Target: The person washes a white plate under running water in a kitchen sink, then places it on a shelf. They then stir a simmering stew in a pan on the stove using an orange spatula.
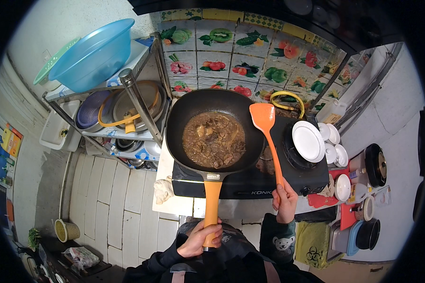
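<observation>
My left hand (202,237) is wrapped round the orange handle (212,198) of a dark wok (184,102). Brown stewed food in thick sauce (214,139) fills the middle of the wok, which is over the left side of a black gas stove (248,189). In my right hand (286,202) is the lower end of an orange spatula (273,152). Its wet-looking blade points away from me, just past the wok's right rim. A white plate (308,141) rests over the stove's right burner.
To the left stands a metal shelf (141,102) with a blue basin (92,56) on top. A yellow hose (287,94) curves behind the stove. White lidded jars (331,143), a bowl (342,187) and a black pot (368,233) sit at right. A crumpled cloth (163,191) lies left of the stove.
</observation>
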Tool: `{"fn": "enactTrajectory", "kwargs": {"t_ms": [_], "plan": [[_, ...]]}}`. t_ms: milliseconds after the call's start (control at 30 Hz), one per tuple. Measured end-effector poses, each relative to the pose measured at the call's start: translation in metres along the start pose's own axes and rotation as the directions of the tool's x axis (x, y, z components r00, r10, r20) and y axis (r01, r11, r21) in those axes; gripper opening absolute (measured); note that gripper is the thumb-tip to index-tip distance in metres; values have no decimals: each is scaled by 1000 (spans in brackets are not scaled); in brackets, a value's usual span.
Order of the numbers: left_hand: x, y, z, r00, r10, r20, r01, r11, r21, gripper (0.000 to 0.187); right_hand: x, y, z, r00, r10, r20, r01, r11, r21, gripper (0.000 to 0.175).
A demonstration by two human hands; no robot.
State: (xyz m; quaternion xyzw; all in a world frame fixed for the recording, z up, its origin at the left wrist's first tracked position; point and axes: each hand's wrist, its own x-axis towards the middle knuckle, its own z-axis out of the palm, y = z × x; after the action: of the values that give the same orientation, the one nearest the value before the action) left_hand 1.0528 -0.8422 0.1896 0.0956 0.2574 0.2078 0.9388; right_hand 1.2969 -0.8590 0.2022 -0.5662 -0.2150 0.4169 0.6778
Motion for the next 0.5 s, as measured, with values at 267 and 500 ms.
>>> {"fn": "enactTrajectory", "kwargs": {"t_ms": [267,500], "plan": [[0,0,0,999,-17,-29,17,1000,-2,17,0,1,-3,1000,8,2,-8,1000,4,34],[-1,0,1,1000,-5,-9,5,1000,3,17,1,2,-2,1000,13,-4,-13,1000,18,34]]}}
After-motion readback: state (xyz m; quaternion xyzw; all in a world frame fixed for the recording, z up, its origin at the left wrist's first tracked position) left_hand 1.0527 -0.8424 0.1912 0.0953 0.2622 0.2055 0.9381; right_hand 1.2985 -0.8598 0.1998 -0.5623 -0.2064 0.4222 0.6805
